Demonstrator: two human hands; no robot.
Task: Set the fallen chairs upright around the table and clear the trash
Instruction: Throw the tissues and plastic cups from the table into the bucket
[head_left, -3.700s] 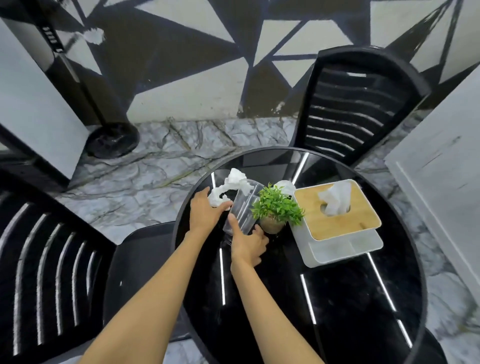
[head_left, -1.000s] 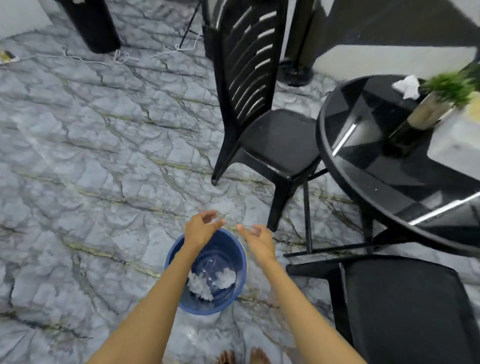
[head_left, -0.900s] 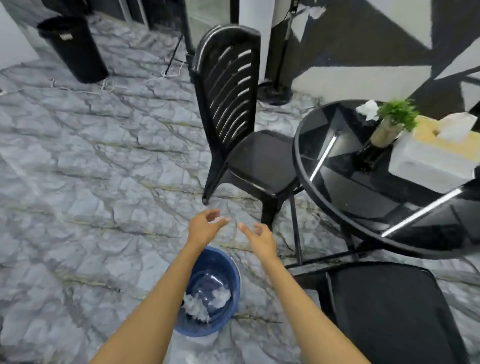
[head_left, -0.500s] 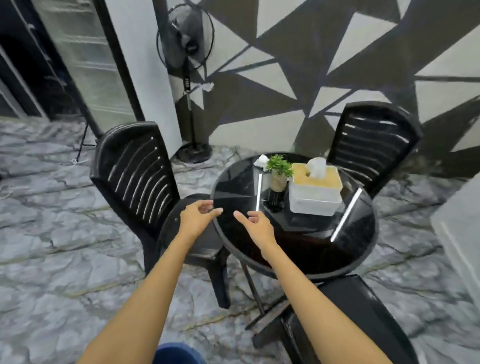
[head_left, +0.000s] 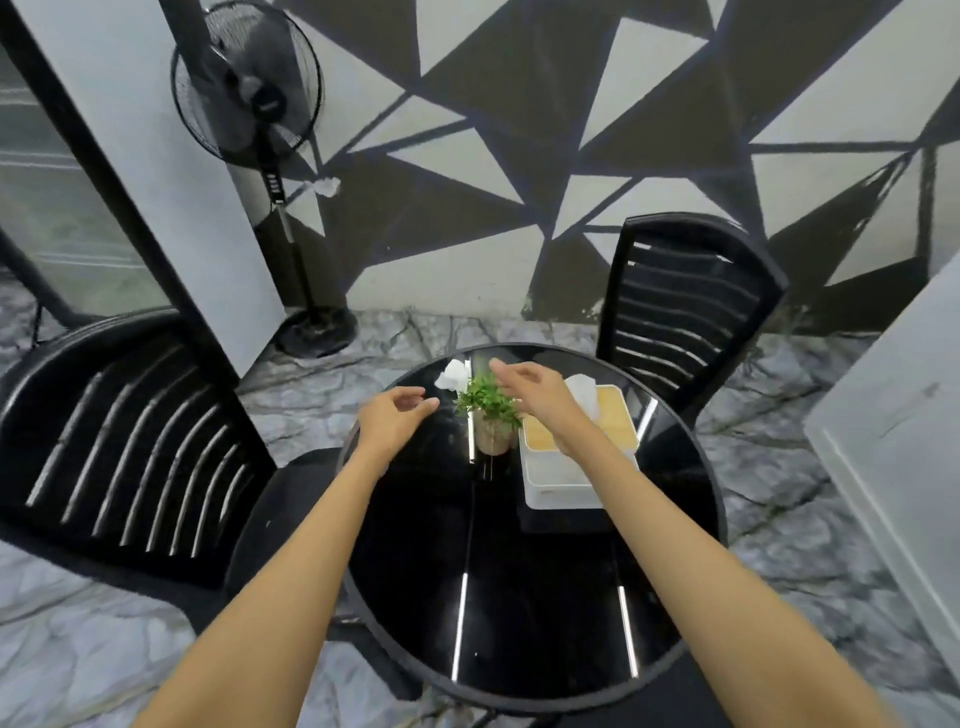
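Black glossy round worktop (head_left: 519, 597), crumpled white tissue (head_left: 453, 375) at its far edge behind small green potted plant (head_left: 491, 415), two black slatted plastic chairs (head_left: 130, 447) upright beside it, left hand (head_left: 395, 418) and right hand (head_left: 537, 392) loosely spread, empty, above worktop.

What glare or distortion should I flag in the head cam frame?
Head view: the glossy black table mirrors ceiling lights as bright white streaks; wide-angle warp bows the left chair and leans the wall panel at the right edge; left hand and right hand show slight motion softness; lighting is even, with soft shadows.
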